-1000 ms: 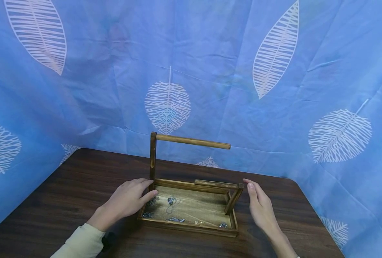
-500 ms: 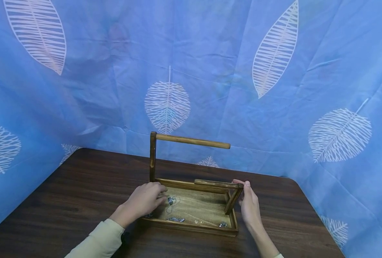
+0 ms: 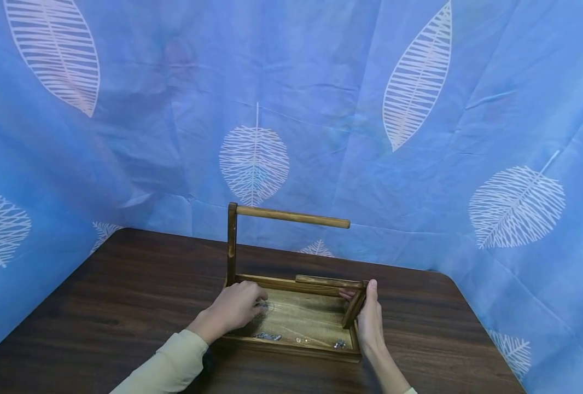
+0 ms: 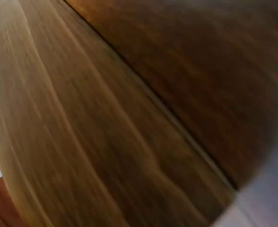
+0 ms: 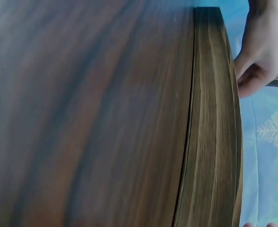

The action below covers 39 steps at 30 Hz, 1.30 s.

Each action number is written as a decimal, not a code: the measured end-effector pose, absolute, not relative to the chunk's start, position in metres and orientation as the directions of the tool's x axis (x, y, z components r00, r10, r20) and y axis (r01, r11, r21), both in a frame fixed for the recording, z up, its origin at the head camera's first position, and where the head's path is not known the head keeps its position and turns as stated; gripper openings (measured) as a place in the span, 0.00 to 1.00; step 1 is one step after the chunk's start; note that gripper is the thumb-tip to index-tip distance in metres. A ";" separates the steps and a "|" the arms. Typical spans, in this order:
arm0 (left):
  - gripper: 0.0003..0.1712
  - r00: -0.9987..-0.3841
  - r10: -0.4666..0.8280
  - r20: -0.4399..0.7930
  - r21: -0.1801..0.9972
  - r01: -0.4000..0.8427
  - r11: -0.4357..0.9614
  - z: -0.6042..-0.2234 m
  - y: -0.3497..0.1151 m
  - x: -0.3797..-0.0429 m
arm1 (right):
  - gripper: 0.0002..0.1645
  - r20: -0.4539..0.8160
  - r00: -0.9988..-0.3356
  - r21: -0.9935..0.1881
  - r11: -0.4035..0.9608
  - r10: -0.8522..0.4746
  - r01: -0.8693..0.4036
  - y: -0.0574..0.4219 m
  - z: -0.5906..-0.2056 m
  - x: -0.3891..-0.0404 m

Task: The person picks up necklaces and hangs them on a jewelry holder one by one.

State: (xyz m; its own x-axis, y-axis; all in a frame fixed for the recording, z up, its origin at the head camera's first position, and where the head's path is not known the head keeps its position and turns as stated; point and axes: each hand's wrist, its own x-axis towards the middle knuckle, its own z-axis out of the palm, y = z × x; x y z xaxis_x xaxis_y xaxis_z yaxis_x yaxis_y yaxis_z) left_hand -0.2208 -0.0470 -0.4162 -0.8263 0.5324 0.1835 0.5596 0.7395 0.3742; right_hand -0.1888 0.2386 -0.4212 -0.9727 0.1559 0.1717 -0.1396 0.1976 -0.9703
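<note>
A wooden jewelry stand [image 3: 292, 216] has a tray base, a tall post with a bar on the left and a shorter one on the right. My left hand [image 3: 239, 305] reaches into the tray with bent fingers over a tangled silver necklace [image 3: 267, 305]; whether the fingertips pinch it is hidden. The right wrist view also shows this left hand [image 5: 261, 52] beyond the tray's front wall [image 5: 214, 118]. My right hand [image 3: 372, 320] grips the short right post [image 3: 354, 309], thumb outside and fingers showing on the inner side.
In the tray lie a silver chain [image 3: 268, 336] near the front wall, small earrings [image 3: 301, 340], and a small silver piece [image 3: 339, 344] at the right corner. The stand sits on a dark wooden table [image 3: 124, 295]. A blue leaf-print cloth [image 3: 321, 98] hangs behind.
My left hand has moved right from the tall post to over the tangled necklace, its fingers bending down. My right hand has come left from beside the stand and taken hold of the short post.
</note>
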 end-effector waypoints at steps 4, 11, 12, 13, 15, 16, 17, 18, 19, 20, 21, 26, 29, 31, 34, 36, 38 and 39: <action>0.05 -0.818 0.550 0.170 0.352 0.571 0.741 -0.417 -0.040 -0.222 | 0.53 0.156 -0.960 -0.981 0.146 0.232 -0.124 0.235 -0.427 -0.191; 0.03 -0.810 0.563 0.163 0.305 0.584 0.752 -0.423 -0.034 -0.225 | 0.48 0.211 -0.915 -0.977 0.048 0.343 -0.207 0.230 -0.435 -0.198; 0.03 -0.810 0.563 0.165 0.304 0.585 0.752 -0.424 -0.034 -0.225 | 0.47 0.221 -0.910 -0.975 0.046 0.352 -0.218 0.230 -0.435 -0.199; 0.03 -0.810 0.561 0.168 0.298 0.585 0.754 -0.424 -0.033 -0.226 | 0.46 0.230 -0.904 -0.972 0.048 0.360 -0.229 0.229 -0.435 -0.199; 0.03 -0.812 0.557 0.175 0.290 0.583 0.759 -0.424 -0.032 -0.228 | 0.45 0.248 -0.894 -0.968 0.055 0.372 -0.246 0.228 -0.435 -0.201; 0.04 -0.812 0.554 0.181 0.286 0.583 0.761 -0.424 -0.031 -0.228 | 0.45 0.251 -0.892 -0.967 0.057 0.376 -0.248 0.227 -0.435 -0.201; 0.06 -0.813 0.553 0.182 0.287 0.582 0.761 -0.425 -0.031 -0.229 | 0.44 0.252 -0.890 -0.967 0.061 0.379 -0.248 0.227 -0.435 -0.201; 0.08 -0.813 0.553 0.184 0.285 0.582 0.762 -0.425 -0.031 -0.230 | 0.44 0.251 -0.889 -0.967 0.067 0.384 -0.245 0.226 -0.436 -0.201; 0.10 -0.813 0.554 0.182 0.286 0.582 0.761 -0.426 -0.030 -0.230 | 0.44 0.247 -0.888 -0.969 0.069 0.388 -0.239 0.226 -0.436 -0.201; 0.13 -0.811 0.556 0.182 0.288 0.585 0.758 -0.426 -0.030 -0.230 | 0.43 0.238 -0.888 -0.971 0.064 0.392 -0.232 0.225 -0.436 -0.200; 0.15 -0.808 0.560 0.184 0.290 0.589 0.754 -0.427 -0.030 -0.230 | 0.43 0.234 -0.887 -0.972 0.067 0.397 -0.227 0.225 -0.437 -0.200; 0.18 -0.792 0.581 0.185 0.321 0.608 0.726 -0.427 -0.033 -0.230 | 0.42 0.229 -0.886 -0.973 0.068 0.402 -0.221 0.224 -0.437 -0.200; 0.21 -0.787 0.586 0.195 0.341 0.614 0.712 -0.427 -0.033 -0.232 | 0.42 0.236 -0.884 -0.971 0.074 0.403 -0.226 0.225 -0.435 -0.201; 0.21 -0.786 0.585 0.202 0.351 0.616 0.705 -0.427 -0.032 -0.233 | 0.42 0.238 -0.883 -0.971 0.081 0.405 -0.225 0.225 -0.436 -0.201; 0.21 -0.787 0.585 0.195 0.381 0.611 0.694 -0.428 -0.032 -0.233 | 0.42 0.235 -0.880 -0.972 0.101 0.414 -0.212 0.226 -0.438 -0.200; 0.21 -0.788 0.587 0.186 0.394 0.607 0.690 -0.429 -0.031 -0.232 | 0.42 0.231 -0.878 -0.973 0.111 0.420 -0.203 0.226 -0.441 -0.199; 0.25 -0.791 0.588 0.169 0.406 0.600 0.690 -0.429 -0.030 -0.231 | 0.42 0.229 -0.877 -0.973 0.120 0.422 -0.196 0.227 -0.441 -0.199; 0.27 -0.791 0.589 0.166 0.406 0.599 0.690 -0.429 -0.029 -0.231 | 0.42 0.228 -0.876 -0.973 0.121 0.425 -0.195 0.227 -0.440 -0.198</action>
State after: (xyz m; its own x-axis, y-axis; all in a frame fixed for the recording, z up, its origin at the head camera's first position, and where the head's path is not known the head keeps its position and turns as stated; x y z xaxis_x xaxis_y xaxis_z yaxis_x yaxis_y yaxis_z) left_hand -0.2313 -0.0292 -0.4285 -0.7909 0.5892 0.1656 0.5991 0.6899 0.4065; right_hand -0.1982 0.2268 -0.4403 -0.8760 0.4248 0.2283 -0.1949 0.1212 -0.9733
